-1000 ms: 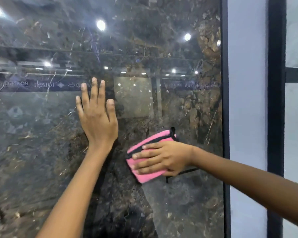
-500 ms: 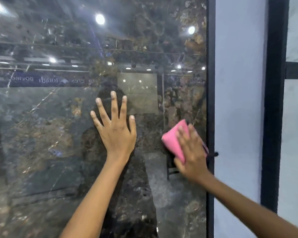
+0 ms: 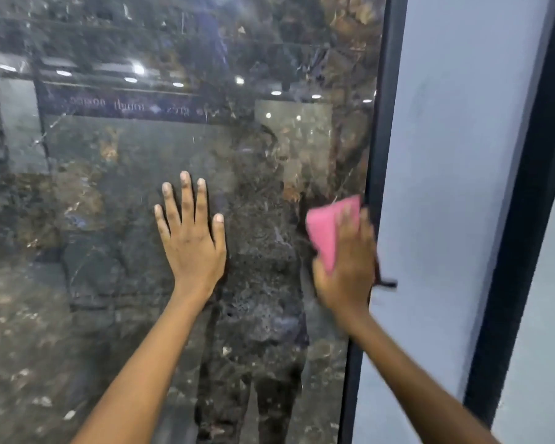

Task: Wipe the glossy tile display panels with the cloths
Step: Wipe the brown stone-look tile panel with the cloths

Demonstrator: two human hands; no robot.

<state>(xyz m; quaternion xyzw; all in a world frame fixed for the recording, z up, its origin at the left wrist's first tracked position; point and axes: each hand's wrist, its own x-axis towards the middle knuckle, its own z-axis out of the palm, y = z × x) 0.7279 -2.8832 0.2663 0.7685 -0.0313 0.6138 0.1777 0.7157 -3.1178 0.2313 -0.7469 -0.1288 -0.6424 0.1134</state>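
Showroom ceiling lights and a mirrored line of lettering glint back from the big glossy dark marble-look tile panel (image 3: 116, 193), a flat upright slab mottled in black, grey and rusty brown with thin pale veins, which fills the left and middle of the view.

Against its right edge, about mid-height, sits the soft folded pink cloth (image 3: 326, 233), a roughly rectangular pad with a dark trim strand hanging off its lower right. The right hand (image 3: 350, 264) lies over the cloth and presses it flat to the tile; the fingers reach upward across the fabric and look mostly straight, though motion blur hides exactly how they lie. The cloth's left part shows bare beyond the hand, its upper corner just beside the panel's border.

To the left, well apart from the cloth, the left hand (image 3: 191, 241) is spread wide, palm and all five straight fingers flat on the glossy surface, holding nothing. Both bare forearms come up from the bottom edge.

A dim reflection of the person stands in the tile between the two hands.

Right of the panel runs a narrow dark frame strip (image 3: 378, 155), then a smooth matt pale grey-blue wall band (image 3: 455, 187), then a broader black upright bar (image 3: 526, 235) near the right edge.
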